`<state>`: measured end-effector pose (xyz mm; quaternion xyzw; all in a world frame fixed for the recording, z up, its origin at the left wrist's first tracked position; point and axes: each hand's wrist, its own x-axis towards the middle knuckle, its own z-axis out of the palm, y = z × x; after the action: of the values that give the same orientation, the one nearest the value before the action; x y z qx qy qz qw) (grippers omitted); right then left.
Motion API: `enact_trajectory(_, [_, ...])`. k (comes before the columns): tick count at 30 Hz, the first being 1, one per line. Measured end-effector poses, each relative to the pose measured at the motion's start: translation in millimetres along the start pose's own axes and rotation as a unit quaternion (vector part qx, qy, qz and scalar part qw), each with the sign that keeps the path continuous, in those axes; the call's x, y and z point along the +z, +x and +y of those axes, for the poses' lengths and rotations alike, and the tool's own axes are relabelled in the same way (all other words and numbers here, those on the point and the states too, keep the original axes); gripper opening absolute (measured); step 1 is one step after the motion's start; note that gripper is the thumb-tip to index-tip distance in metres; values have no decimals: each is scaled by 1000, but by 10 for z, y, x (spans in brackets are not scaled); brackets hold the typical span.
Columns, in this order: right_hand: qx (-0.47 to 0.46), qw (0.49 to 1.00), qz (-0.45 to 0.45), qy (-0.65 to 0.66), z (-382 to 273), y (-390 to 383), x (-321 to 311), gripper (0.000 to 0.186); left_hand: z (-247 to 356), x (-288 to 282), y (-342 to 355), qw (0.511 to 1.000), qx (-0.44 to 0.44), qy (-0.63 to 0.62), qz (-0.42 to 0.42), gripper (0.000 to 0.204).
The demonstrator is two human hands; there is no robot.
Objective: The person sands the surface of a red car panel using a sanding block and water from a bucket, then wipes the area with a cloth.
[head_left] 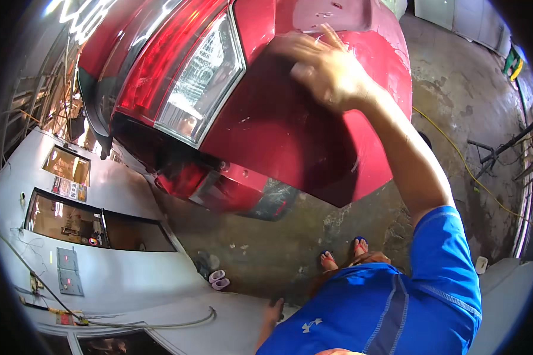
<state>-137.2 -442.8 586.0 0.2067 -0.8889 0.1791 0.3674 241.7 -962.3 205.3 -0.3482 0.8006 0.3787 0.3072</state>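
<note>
My right hand (328,74) is stretched over the red rear side panel (266,127) of a car, fingers apart and partly smeared by motion. I see nothing in it, and cannot tell whether it touches the paint. A dark shadow lies on the panel below it. Just left of the panel sits a red-and-clear tail light (201,77). Pale scuffs or wet spots mark the glossy surface. My left hand (274,310) hangs low beside my body, small and dim; its fingers are not clear.
Below the tail light is the car's red-and-black lower corner (243,192). A yellow hose or cord (456,151) crosses the concrete floor at right, near a black metal stand (497,151). Light slippers (219,280) lie beside the white wall (130,278) at left.
</note>
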Motion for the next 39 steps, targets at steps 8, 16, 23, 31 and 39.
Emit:
enact_trajectory(8, [53, 986, 39, 154, -127, -118, 152, 64, -203, -182, 203, 985, 122, 100, 63, 84])
enact_trajectory(16, [80, 996, 45, -18, -236, -384, 181, 62, 126, -765, 465, 961, 171, 112, 185, 80])
enact_trajectory(23, [31, 999, 34, 8, -524, -693, 287, 65, 3281, -1582, -1172, 622, 703, 34, 343, 63])
enact_trajectory(31, [52, 998, 31, 15, -655, -1121, 301, 59, 5392, -1418, -2232, 362, 825, 241, 360, 54])
enact_trajectory(39, [142, 985, 88, 48, 374, -1128, 516, 62, 5869, -1015, -2196, 375, 832, 296, 282, 51])
